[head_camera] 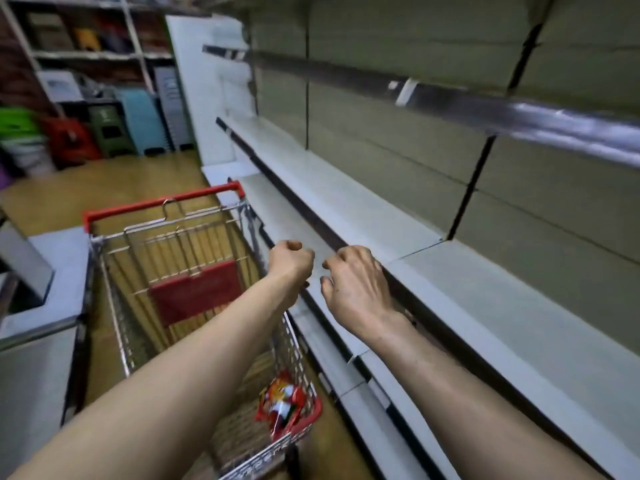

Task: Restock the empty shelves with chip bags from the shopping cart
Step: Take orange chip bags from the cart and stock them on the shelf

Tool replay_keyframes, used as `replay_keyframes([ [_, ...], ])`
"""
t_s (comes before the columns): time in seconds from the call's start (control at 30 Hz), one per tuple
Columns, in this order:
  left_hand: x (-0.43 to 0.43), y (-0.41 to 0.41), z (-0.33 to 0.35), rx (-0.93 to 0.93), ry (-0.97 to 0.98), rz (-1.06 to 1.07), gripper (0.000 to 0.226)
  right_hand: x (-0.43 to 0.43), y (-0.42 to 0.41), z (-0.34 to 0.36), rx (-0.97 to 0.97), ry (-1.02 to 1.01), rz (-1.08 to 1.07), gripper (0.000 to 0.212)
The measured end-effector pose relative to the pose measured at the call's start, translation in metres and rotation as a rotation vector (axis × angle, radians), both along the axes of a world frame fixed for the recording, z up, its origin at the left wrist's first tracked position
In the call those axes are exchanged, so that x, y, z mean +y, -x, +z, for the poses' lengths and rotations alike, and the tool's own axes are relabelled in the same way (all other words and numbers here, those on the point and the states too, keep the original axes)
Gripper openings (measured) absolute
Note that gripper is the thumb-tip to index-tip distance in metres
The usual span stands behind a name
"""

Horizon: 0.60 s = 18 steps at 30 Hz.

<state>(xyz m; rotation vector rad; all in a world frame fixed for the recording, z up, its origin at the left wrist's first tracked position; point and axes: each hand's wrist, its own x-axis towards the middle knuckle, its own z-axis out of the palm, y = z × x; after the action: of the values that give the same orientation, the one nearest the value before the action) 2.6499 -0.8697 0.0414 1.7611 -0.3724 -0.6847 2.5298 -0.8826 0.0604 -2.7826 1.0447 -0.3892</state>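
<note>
1. Shelving unit fills the right side. Its back panels are dim, and the far right and bottom are cut off by the frame.
2. Middle shelf is a bare white board running away from me. The upper shelf's front rail is badly smeared, and I can't read the white tag on it.
3. Shopping cart sits left of the shelves, red handle at the far end. My left forearm covers part of the basket and the near end runs out of frame.
4. Grey cabinet is at the left edge, only partly in view.
5. Stacked plastic stools are far back and too blurry for detail.
6. Right hand is out over the front edge of the lower shelf. Fingers are loosely half-curled, tips pointing down, with nothing in them.
7. Left hand is just beside it, over the cart's right rim. It's balled up with nothing visible in it, but the palm side is hidden.
8. Chip bag, red and orange, lies in the cart's near right corner behind the wire. It's partly under my arm and the print is unreadable.
</note>
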Motion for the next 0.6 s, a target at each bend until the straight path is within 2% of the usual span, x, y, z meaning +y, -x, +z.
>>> replay_keyframes([
  [0.13, 0.025, -0.032, -0.062, 0.086, -0.123, 0.035, 0.023, 0.010, -0.037, -0.054, 0.105, -0.088, 0.039, 0.035],
  [0.33, 0.057, -0.075, -0.165, 0.251, -0.325, 0.050, 0.025, 0.022, -0.084, -0.141, 0.260, -0.225, 0.075, 0.032],
  [0.5, 0.074, -0.099, -0.252, 0.392, -0.426, 0.069, 0.021, 0.027, -0.114, -0.217, 0.383, -0.360, 0.064, 0.025],
  [0.6, 0.075, -0.107, -0.295, 0.490, -0.476, 0.072, 0.016, 0.027, -0.129, -0.262, 0.477, -0.416, 0.038, 0.027],
])
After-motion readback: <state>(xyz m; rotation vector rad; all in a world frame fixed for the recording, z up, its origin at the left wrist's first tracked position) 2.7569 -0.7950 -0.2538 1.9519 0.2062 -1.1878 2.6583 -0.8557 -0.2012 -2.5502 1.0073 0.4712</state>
